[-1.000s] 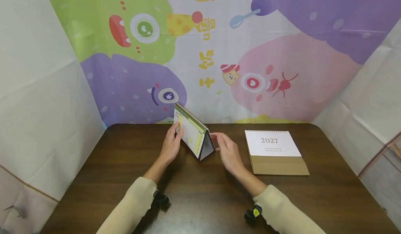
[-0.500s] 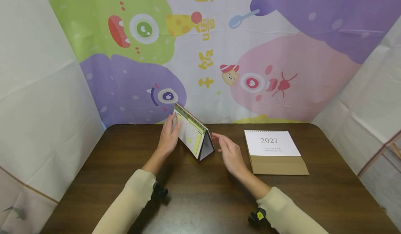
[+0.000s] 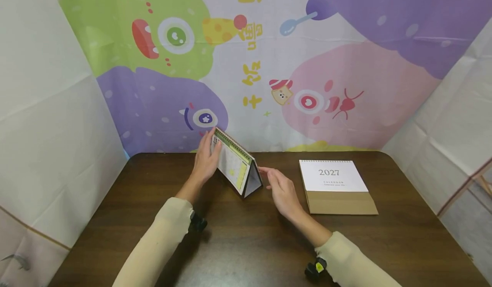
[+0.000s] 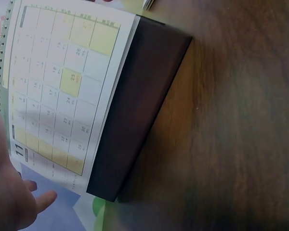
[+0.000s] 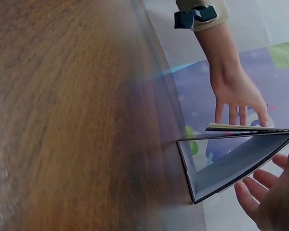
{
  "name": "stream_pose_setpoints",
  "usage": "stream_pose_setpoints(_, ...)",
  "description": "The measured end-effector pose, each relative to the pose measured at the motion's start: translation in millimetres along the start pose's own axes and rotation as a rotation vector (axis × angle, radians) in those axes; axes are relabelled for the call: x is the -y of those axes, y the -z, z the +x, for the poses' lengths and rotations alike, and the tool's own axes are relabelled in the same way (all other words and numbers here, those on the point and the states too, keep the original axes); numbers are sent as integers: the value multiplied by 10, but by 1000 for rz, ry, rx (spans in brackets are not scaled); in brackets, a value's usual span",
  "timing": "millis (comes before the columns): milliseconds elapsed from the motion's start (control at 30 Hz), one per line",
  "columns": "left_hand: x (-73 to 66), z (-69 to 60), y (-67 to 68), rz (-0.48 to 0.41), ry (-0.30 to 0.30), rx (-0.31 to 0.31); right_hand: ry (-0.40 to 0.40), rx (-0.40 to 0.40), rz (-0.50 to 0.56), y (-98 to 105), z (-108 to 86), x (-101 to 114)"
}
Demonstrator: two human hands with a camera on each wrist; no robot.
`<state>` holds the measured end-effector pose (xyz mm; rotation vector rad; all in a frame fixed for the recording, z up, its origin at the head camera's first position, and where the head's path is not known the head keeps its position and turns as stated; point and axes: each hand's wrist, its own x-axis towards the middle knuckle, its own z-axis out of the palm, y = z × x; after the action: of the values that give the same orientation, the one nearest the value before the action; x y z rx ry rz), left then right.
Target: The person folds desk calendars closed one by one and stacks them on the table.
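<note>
A desk calendar point(image 3: 232, 162) stands as a tent on the table, its spiral on top and its printed page turned to the left front. At its far left end is my left hand point(image 3: 203, 161), fingers extended beside the edge and top corner. My right hand point(image 3: 285, 195) is at the back panel, fingers slightly bent. In the right wrist view, the right fingertips point(image 5: 253, 188) lie at the outside of the panel; contact is hard to tell. The left wrist view shows the page point(image 4: 53, 86) marked 11 and the dark base point(image 4: 135, 106).
A second calendar point(image 3: 329, 174), white with a brown lower part and reading 2027, lies to the right on the brown wooden table point(image 3: 246, 244). Behind the table hangs a cloth point(image 3: 265, 129) with cartoon figures, and pale cloths flank both sides.
My left hand has moved from the front of the page up and left to the calendar's far end. My right hand has shifted only slightly, and the calendar stands nearly the same.
</note>
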<state>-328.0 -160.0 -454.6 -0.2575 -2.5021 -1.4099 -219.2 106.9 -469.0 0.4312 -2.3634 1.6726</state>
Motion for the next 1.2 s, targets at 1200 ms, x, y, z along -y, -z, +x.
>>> stream_pose_setpoints(1200, -136, 50, 20, 27, -8, 31, 45, -48, -86, 2, 0, -13)
